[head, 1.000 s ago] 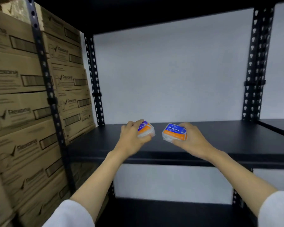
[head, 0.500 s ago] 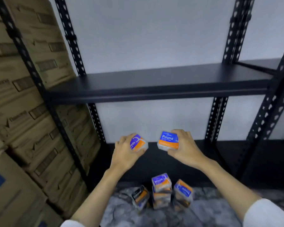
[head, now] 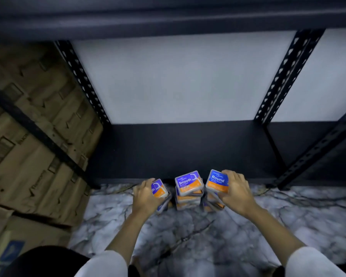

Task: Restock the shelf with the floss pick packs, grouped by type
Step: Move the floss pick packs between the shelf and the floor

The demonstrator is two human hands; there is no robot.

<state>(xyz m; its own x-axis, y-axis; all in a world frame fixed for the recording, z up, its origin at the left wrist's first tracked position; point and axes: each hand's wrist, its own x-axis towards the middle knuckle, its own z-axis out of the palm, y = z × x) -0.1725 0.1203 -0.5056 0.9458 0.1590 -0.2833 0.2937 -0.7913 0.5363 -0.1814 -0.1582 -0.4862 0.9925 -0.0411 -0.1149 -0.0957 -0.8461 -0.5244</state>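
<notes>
Here I see small clear packs with blue-and-orange labels: my left hand (head: 146,196) has its fingers wrapped round one whose label is half covered (head: 159,189), my right hand (head: 235,191) grips a "Round" pack (head: 217,181), and between them a stack topped by a "Smooth" pack (head: 189,182) stands on the grey marbled floor (head: 188,236). At twelve o'clock lies the bare black bottom shelf (head: 184,148) against a white wall, with cardboard cartons (head: 34,140) at nine o'clock. The packs beneath both hands are blurred and largely hidden.

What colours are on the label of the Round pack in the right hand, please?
Blue on top with white lettering, orange below, on the Round pack in the right hand; head view.
</notes>
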